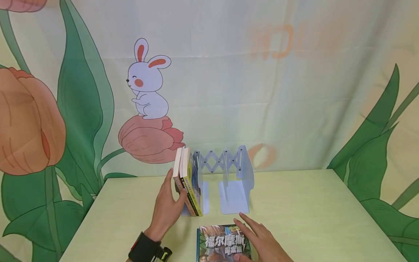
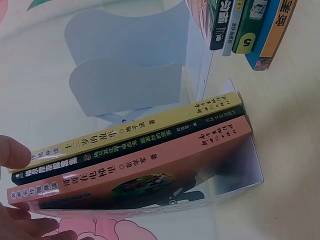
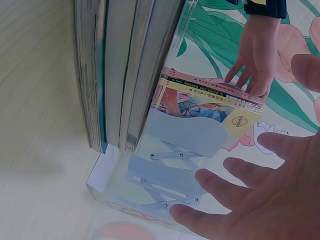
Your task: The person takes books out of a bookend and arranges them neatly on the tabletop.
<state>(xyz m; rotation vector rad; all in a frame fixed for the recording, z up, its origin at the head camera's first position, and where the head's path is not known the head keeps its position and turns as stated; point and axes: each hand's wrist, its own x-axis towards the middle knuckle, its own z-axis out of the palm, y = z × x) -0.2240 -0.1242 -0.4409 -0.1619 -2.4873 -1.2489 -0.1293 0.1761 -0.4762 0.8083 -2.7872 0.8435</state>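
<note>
My left hand holds three thin books by their spine edge, thumb on one side and fingers on the other. They lean side by side in the left section of a pale blue extendable bookend. In the left wrist view their spines are a yellow one, a dark one and a pink one. My right hand, its fingers spread, is over the right side of a book stack, whose top cover is dark and colourful with large white characters.
The bookend's upright dividers and crossed metal links stand at the back of the pale table. Behind the table hangs a curtain printed with tulips and a rabbit.
</note>
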